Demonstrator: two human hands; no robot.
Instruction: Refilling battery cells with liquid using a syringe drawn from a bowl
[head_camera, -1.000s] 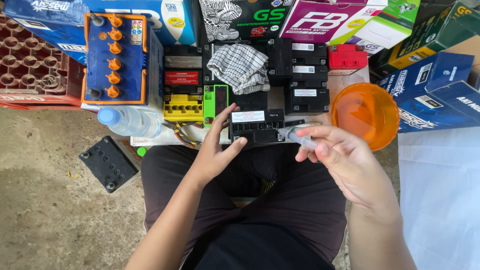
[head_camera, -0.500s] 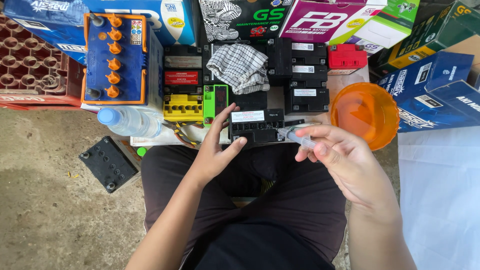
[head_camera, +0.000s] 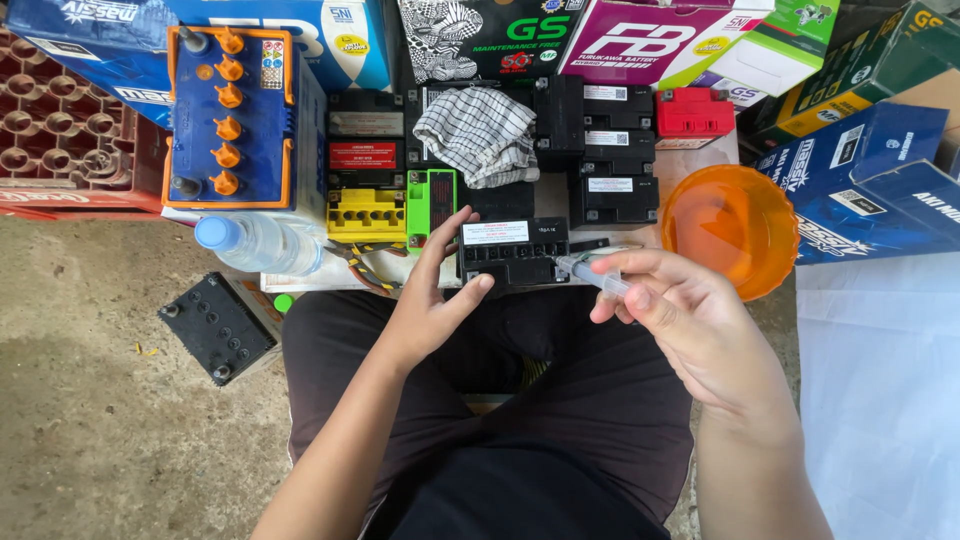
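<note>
Two bare hands work over the person's lap, forearms rising from the bottom edge across dark trousers. Left hand cups the near left corner of a small black battery: the thumb presses the front edge, the fingers stand up along its left side. So the battery lies just ahead of that hand and to its right, gripped, its white label facing up. Right hand comes in from the right, fingers closed around a clear syringe; the barrel runs out leftward past the fingertips and its tip reaches the battery's right end — whether the tip actually enters an opening there cannot be told.

Beside the right hand, slightly farther out, sits an orange bowl, and behind it blue cartons lean together. To the left of the held battery lie a green battery and a yellow one, with a clear water bottle on its side, blue cap pointing left. On the concrete floor to the left rests a flat black battery, well apart from the hands.

Farther back — a large blue battery with orange caps, a stack of black batteries, a small red battery and a checked cloth draped over the middle ones. Printed boxes line the far edge.
</note>
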